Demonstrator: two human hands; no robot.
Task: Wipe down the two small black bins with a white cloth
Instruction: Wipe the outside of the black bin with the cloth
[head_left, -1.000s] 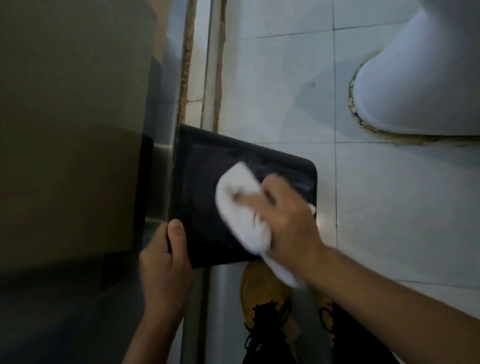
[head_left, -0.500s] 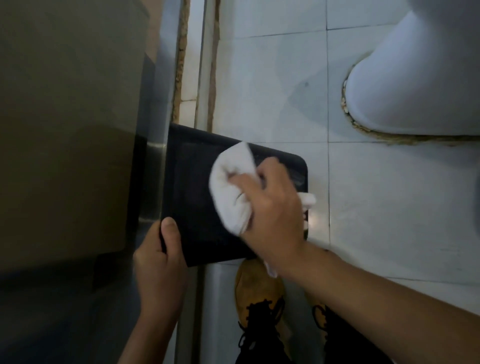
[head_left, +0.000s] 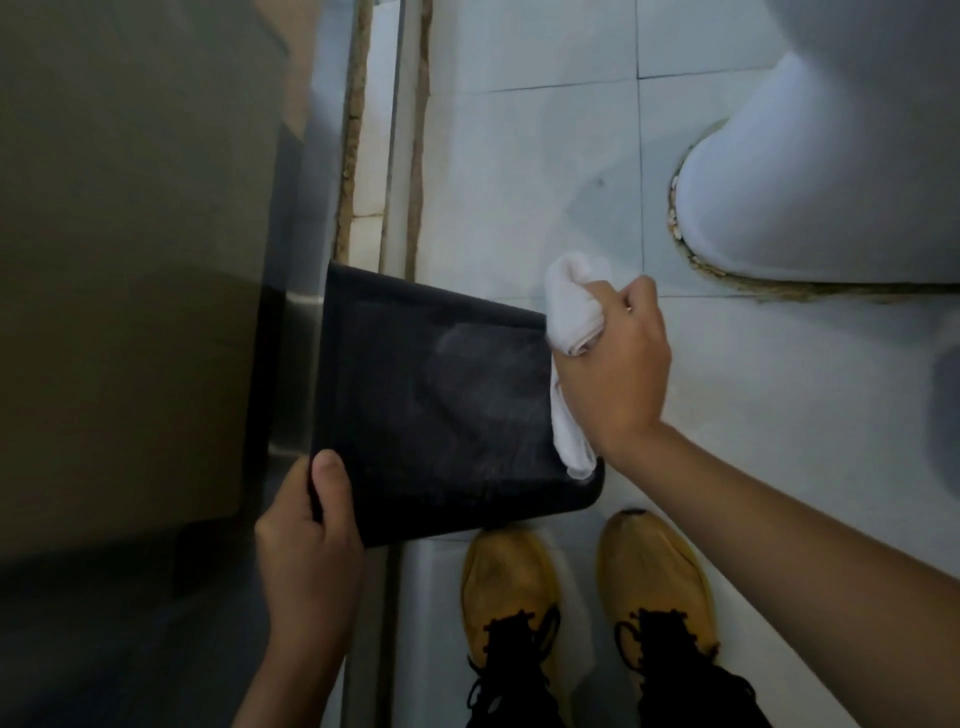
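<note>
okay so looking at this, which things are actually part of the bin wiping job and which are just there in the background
Part of the job:
black bin, gripped at its near corner by the left hand
white cloth, bunched in the right hand at the bin's right edge

Just there:
white toilet base
yellow shoes
tiled floor

— Where was the left hand?

— Low at the left, forearm reaching up from below, thumb pressed flat on top of what it gripped and the fingers wrapped beneath, out of sight.

— And the right hand?

— Further right, bare forearm slanting in from the lower right, wrist bent, its fingers curled into a fist that clutched something.
</note>
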